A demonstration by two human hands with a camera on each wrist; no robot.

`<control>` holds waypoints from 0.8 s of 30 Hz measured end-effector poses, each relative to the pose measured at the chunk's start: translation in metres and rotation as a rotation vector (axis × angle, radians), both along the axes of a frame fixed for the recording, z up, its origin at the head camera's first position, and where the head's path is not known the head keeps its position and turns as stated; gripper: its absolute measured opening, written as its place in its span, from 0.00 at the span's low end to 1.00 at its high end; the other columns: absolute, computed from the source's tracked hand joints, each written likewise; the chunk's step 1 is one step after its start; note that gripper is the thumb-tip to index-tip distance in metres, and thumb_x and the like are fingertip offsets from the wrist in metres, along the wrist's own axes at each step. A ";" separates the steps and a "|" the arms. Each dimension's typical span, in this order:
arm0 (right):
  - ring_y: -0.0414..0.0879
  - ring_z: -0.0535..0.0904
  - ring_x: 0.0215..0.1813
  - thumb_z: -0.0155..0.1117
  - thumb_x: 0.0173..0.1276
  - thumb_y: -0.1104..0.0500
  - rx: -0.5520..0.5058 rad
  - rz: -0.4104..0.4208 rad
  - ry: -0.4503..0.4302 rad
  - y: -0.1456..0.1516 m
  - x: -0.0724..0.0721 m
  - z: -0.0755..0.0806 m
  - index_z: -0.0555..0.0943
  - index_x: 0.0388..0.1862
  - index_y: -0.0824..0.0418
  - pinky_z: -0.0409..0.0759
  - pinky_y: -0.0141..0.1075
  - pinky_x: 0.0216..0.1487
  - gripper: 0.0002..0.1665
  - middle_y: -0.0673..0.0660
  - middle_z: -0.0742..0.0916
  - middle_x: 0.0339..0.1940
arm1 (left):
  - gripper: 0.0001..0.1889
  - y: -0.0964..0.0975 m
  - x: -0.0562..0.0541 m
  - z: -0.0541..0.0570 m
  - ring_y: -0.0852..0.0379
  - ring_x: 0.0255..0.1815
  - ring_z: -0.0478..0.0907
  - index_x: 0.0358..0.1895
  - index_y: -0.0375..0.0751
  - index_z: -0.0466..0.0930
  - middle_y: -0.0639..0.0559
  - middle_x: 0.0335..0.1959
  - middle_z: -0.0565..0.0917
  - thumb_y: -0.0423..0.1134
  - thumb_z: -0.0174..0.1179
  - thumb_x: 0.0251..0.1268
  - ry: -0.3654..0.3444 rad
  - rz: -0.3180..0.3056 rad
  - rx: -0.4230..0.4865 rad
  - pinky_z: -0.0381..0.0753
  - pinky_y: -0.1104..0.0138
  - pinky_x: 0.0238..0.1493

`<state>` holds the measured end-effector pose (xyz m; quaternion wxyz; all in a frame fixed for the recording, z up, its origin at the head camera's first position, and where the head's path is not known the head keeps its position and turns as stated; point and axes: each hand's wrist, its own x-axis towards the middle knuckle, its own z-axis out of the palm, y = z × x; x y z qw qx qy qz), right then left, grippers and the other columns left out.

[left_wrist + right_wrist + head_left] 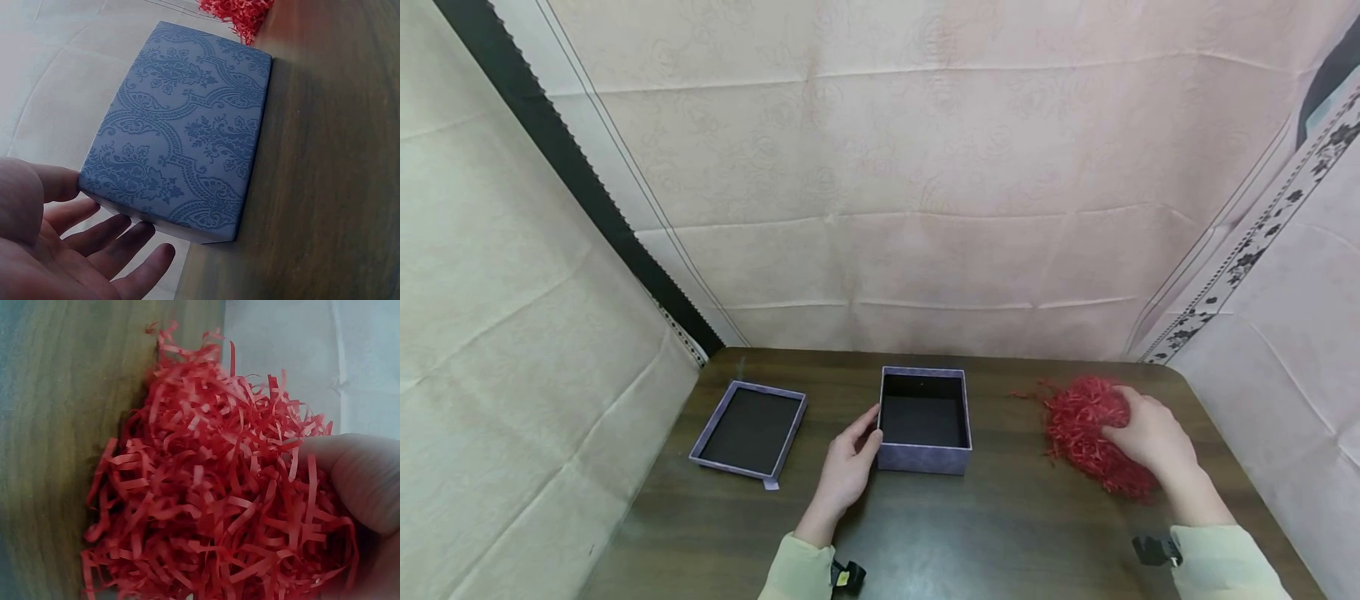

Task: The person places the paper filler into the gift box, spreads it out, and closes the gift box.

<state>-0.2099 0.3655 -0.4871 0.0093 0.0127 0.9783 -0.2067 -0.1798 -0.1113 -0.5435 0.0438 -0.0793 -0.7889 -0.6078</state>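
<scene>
A purple box (925, 460) with a dark inside stands uncovered mid-table; a raised floral pattern covers its side in the left wrist view. My left hand (847, 467) rests fingertips against the box's left side, thumb at the near top corner, the other fingers loosely extended in the left wrist view. At the right lies a loose heap of red shredded paper (1086, 425). My right hand (1153, 433) grips into the heap from its right, thumb and fingers spread round part of it. Strands hide the fingertips in the right wrist view.
Left of the box, the matching lid (747, 429) lies with its dark inside up, a small pale tab at its near corner. A few red strands are scattered beside the heap. Pale cloth (925, 275) hangs behind the wooden table (970, 533) and along both sides.
</scene>
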 end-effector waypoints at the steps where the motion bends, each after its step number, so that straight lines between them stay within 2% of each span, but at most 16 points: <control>1: 0.84 0.74 0.62 0.75 0.66 0.54 -0.001 0.000 0.006 -0.001 0.001 0.002 0.66 0.75 0.75 0.76 0.77 0.51 0.47 0.86 0.76 0.63 | 0.25 0.000 0.000 0.000 0.46 0.77 0.71 0.79 0.40 0.73 0.46 0.76 0.76 0.35 0.57 0.84 -0.001 0.000 0.000 0.70 0.48 0.75; 24: 0.84 0.73 0.61 0.73 0.70 0.53 -0.033 -0.040 0.094 0.000 0.013 0.045 0.64 0.76 0.77 0.74 0.78 0.53 0.47 0.86 0.75 0.64 | 0.25 0.000 0.001 0.001 0.46 0.77 0.70 0.79 0.41 0.73 0.46 0.77 0.75 0.36 0.57 0.84 -0.014 -0.004 0.006 0.69 0.49 0.75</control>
